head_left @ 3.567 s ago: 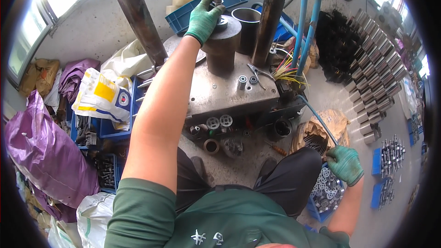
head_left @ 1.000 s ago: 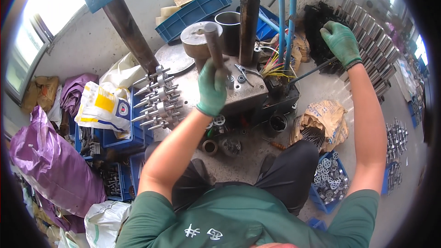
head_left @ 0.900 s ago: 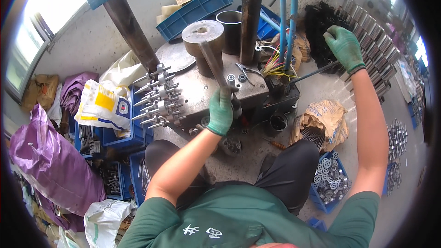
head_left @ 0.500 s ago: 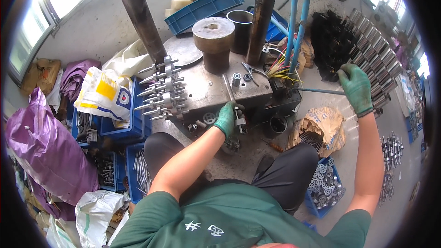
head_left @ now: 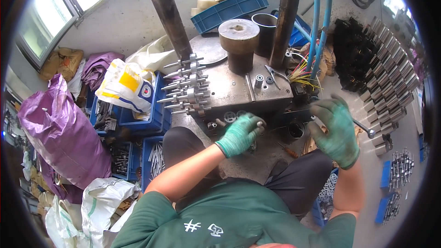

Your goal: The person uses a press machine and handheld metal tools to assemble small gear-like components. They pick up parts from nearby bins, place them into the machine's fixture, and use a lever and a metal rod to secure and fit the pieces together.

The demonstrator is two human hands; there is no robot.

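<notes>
My left hand [head_left: 242, 135], in a green glove, is in front of the press block [head_left: 229, 105]. Its fingers bend toward the right, and whatever lies inside them is hidden. Level with it on the right is my gloved right hand [head_left: 337, 131], slightly blurred, its thumb and fingers apart. Behind that hand runs a lever [head_left: 365, 127] with a round end, and the palm appears off it. On the block lie a metal rod [head_left: 250, 87], a small bearing-like ring [head_left: 259, 80] and pliers [head_left: 274, 76]. Several collared shafts [head_left: 189, 89] are lined up at its left edge.
Two steel columns [head_left: 169, 16] and a thick cylinder [head_left: 239, 34] rise at the back. On the left are blue crates [head_left: 154, 117] and a purple sack [head_left: 64, 133]. Stacked metal tubes [head_left: 388, 82] and collared shafts [head_left: 400, 167] are on the right. A screwdriver [head_left: 288, 150] lies below.
My right hand has come off the lever's end and moved down and inward. The lever has swung downward. My left hand has lowered slightly, and the collared shaft it held no longer shows.
</notes>
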